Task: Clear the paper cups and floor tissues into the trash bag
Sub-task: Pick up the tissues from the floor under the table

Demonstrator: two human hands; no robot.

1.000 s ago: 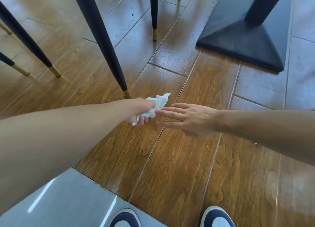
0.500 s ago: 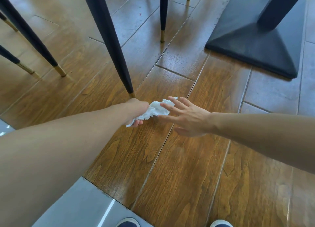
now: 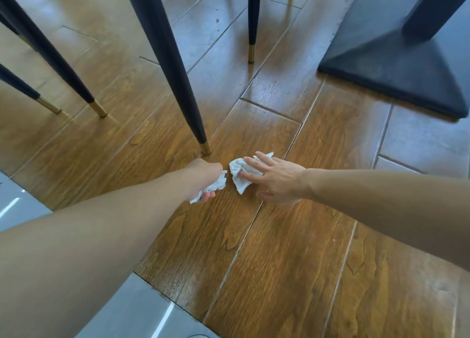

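Tissues: 2 pcs, both mid-frame on the wood floor. Left tissue was balled in left hand, fingers clamped on it. Right tissue lay flat on floor just right of it, small gap btwn; right hand pressed on top, fingers spread apart. Chair leg stood just beyond left hand; table base far right.

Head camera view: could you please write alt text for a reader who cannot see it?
Two bare arms reach down to a wooden floor: the left hand grips a crumpled white tissue, and the right hand rests flat with open fingers on a second tissue. Dark chair legs with gold tips and a black table base stand behind.
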